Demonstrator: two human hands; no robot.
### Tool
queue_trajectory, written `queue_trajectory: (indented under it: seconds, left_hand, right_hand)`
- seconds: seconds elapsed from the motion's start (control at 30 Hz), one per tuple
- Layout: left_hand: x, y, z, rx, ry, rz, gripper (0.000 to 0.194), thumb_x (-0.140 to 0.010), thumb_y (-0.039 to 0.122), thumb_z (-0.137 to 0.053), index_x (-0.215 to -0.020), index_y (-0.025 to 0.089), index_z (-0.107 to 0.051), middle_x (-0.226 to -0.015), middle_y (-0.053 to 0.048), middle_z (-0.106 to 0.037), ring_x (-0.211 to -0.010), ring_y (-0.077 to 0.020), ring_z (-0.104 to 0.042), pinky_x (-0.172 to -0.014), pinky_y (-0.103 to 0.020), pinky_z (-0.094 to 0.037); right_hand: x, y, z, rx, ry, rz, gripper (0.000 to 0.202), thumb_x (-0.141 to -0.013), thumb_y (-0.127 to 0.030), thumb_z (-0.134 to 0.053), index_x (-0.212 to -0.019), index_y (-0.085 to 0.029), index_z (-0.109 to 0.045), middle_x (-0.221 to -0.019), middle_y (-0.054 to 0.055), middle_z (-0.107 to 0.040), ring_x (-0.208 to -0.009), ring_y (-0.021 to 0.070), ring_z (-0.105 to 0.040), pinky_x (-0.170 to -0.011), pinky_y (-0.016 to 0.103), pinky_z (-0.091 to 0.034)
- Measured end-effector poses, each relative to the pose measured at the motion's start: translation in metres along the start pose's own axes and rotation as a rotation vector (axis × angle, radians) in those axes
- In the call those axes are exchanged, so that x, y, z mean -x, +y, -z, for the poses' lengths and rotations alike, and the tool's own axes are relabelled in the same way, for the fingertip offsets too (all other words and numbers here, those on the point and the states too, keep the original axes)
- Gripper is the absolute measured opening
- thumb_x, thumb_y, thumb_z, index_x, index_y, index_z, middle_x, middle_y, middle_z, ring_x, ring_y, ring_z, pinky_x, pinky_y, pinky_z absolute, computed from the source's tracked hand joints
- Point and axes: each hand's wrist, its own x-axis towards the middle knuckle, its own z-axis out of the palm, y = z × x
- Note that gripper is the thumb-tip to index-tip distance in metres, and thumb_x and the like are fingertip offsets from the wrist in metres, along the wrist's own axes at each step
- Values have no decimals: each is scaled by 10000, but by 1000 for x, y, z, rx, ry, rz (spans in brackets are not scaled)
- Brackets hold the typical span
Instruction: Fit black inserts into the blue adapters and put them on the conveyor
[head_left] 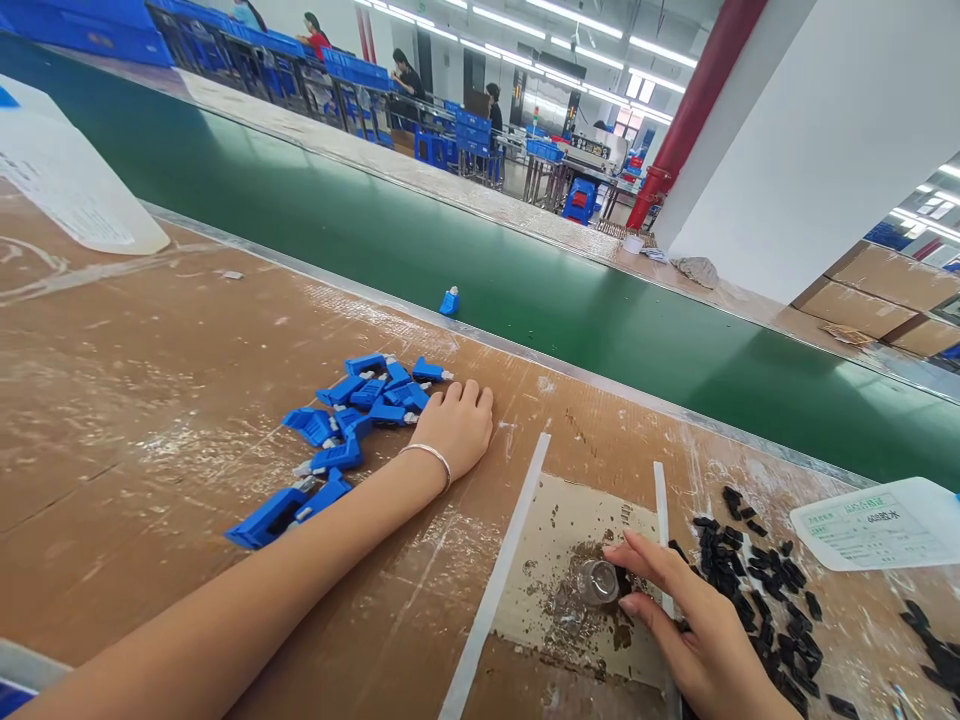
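My left hand (459, 430) rests palm down on the brown tabletop, at the right end of a pile of blue plastic parts (367, 390) with whitish tips. Its fingers bend downward, and whatever lies under them is hidden. My right hand (701, 625) pinches a small black piece (624, 582) between thumb and fingers. The piece is partly hidden and sits right beside a small clear round cup (598, 582). This cup stands on a stained beige sheet (525, 610) with wet-looking dark spots. Many loose black pieces (765, 580) lie to the right of that hand.
A green conveyor belt (337, 220) runs behind the table, carrying one blue part (449, 301) near its edge. White labelled plastic containers (885, 525) lie right and left. White strips (499, 570) flank the sheet. People sit at far benches; a red pipe (686, 110) stands beyond.
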Motion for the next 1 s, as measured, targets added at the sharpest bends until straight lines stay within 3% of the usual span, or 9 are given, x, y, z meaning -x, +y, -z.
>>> queue_trajectory:
  seconds: [0.3,0.47,0.57,0.7,0.83,1.0]
  left_hand:
    - [1,1,-2,41,27,12,358,-945,172,-348,-1171,66,-605,-1148,-216,-620,-1071,-335,-576,-827,-423,-470]
    - [-1,0,-6,115,64,19,333,-926,153,-384,-1130,47,-625,-1111,-237,-624,-1068,-355,-586,-857,-465,-493]
    - [-3,-1,-9,201,96,12,304,-882,115,-431,-1078,25,-645,-1077,-247,-629,-1083,-368,-581,-922,-493,-489]
    - [-10,5,-16,382,177,7,381,-836,60,-449,-1185,18,-594,-1255,-247,-571,-1236,-340,-507,-1081,-471,-418]
    - [-38,20,-27,588,268,115,453,-792,34,-463,-1233,83,-549,-1264,-180,-582,-1224,-288,-530,-1088,-451,-436]
    - [-104,19,-39,766,402,439,579,-743,3,-490,-1315,74,-438,-1306,-199,-497,-1298,-315,-453,-1133,-496,-355]
  right_hand:
    - [-1,0,-4,61,-9,7,598,-996,-152,-410,-1530,-317,-199,-1185,2,-696,-1107,150,-653,-953,229,-533]
    - [7,7,-8,130,-63,31,620,-995,-134,-412,-1542,-290,-166,-1243,12,-666,-1159,168,-620,-1016,301,-507]
    - [10,10,-13,111,-44,28,615,-1001,-129,-398,-1547,-282,-161,-1262,21,-655,-1179,172,-608,-1007,307,-518]
    - [10,9,-15,10,8,-44,596,-1024,-170,-366,-1549,-331,-134,-1231,0,-673,-1155,154,-625,-904,243,-572]
    - [16,17,-6,-84,19,-142,600,-1034,-209,-386,-1547,-372,-120,-1212,-23,-686,-1147,132,-630,-883,186,-558]
    - [23,29,7,-456,88,-421,585,-998,-304,-559,-1505,-358,-272,-1232,24,-679,-1185,153,-601,-967,216,-504]
